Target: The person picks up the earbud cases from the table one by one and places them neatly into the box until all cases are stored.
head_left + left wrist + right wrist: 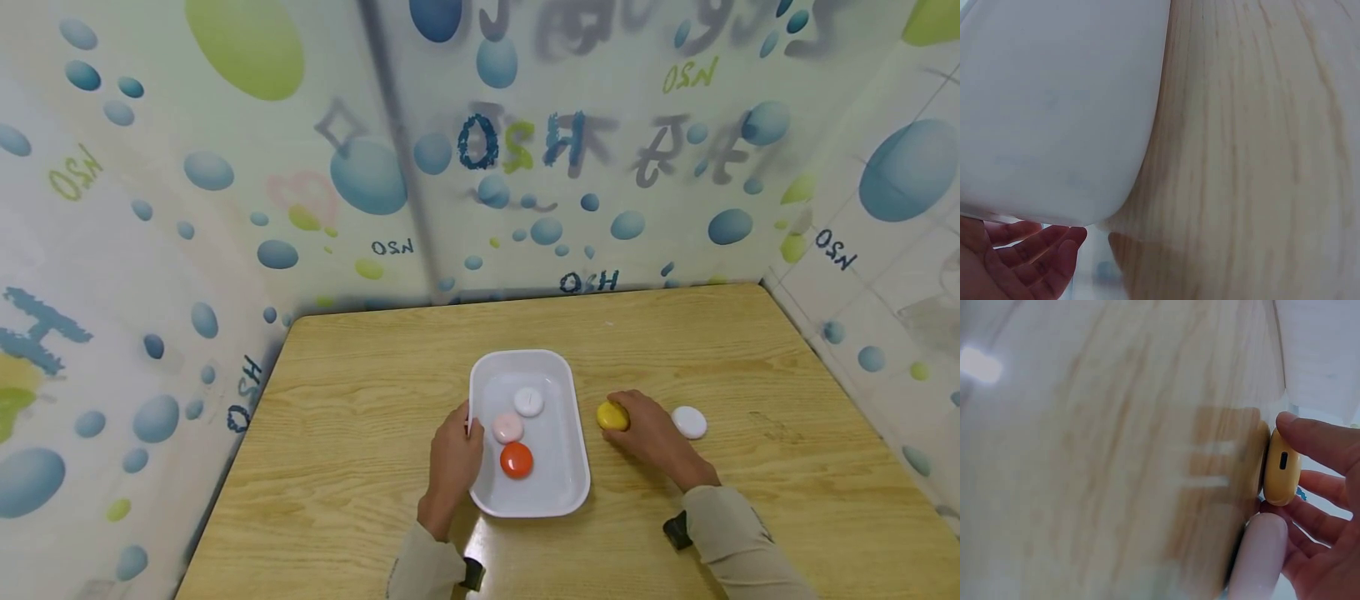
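My left hand grips the left rim of a white rectangular tray; the left wrist view shows its fingers curled at the edge of the tray. Inside the tray lie a white disc, a pale pink disc and a glossy orange-red disc. To the right of the tray, my right hand pinches a round yellow case between thumb and fingers. A small dark slot shows in its side. Another white disc lies on the table just right of that hand.
The wooden table ends against a wall with printed bubbles and lettering at the back. Similar covered walls stand along the left and right sides. A bright reflection falls on the table near its front.
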The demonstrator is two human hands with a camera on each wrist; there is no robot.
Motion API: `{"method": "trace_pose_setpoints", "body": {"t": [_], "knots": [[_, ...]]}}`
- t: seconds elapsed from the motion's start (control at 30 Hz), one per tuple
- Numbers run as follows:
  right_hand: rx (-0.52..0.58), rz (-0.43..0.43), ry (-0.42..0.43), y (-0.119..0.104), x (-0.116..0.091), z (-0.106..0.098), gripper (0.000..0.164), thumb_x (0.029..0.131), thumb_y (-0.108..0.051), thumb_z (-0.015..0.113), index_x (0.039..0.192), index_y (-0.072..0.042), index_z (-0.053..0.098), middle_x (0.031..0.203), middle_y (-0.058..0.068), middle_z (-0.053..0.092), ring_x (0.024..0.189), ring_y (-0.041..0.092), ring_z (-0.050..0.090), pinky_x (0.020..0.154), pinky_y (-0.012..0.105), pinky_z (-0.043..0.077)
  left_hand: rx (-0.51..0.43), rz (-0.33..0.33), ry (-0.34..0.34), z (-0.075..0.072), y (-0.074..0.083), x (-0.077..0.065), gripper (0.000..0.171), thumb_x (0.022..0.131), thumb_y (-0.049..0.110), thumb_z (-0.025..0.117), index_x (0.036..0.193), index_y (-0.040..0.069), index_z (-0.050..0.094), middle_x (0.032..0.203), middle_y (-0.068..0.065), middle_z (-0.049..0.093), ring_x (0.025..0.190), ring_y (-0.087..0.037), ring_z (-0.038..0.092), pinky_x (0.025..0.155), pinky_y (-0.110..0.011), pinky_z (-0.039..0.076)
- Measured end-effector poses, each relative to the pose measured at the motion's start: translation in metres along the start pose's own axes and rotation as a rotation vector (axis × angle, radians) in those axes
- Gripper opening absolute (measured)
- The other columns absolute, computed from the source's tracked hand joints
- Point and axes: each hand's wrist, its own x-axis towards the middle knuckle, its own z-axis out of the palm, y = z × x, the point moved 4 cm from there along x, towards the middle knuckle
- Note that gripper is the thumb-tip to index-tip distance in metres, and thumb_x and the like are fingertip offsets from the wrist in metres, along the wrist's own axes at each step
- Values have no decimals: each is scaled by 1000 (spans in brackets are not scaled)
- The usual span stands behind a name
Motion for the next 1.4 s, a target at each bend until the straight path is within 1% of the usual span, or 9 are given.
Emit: {"method": "trace_pose_setpoints", "body": {"t": [0.2,0.4,0.7,1.07,1.3,1.4], "knots": [[-6,-14,12,0,1,0,51,73,-18,74,114,5,54,111,20,55,98,32,54,82,45,43,-2,-7,-3,1,-1,0,36,89,17,49,124,9,54,98,-8,62,81,-18,58,67,-32,49],[-7,-16,17,-1,2,0,50,72,-18,74,113,4,55,110,19,56,97,31,54,81,44,43,1,1,-5,0,1,0,37,89,17,49,125,8,53,99,-8,61,81,-18,58,67,-33,49],[-3,-12,16,-1,1,0,50,72,-17,74,113,5,56,110,19,56,96,30,55,79,44,44,-9,-40,-39,1,1,0,39,90,18,48,128,9,50,104,-7,61,84,-18,58,67,-32,51],[26,10,17,0,1,-2,51,73,-19,73,115,4,55,112,19,55,98,30,54,81,44,43,-10,-17,-21,0,2,0,38,90,17,48,126,8,52,102,-8,61,83,-19,59,67,-33,50],[25,11,43,-4,3,-7,51,74,-21,72,115,2,56,110,16,56,90,25,54,74,40,44,-16,2,9,0,0,0,35,88,16,50,121,9,56,93,-6,62,78,-17,60,63,-32,48],[25,16,50,-6,4,-10,51,74,-22,72,115,2,56,111,16,56,91,25,54,74,40,44,-13,-1,6,0,0,0,34,88,16,49,121,9,56,93,-6,62,78,-17,59,63,-32,48]]}}
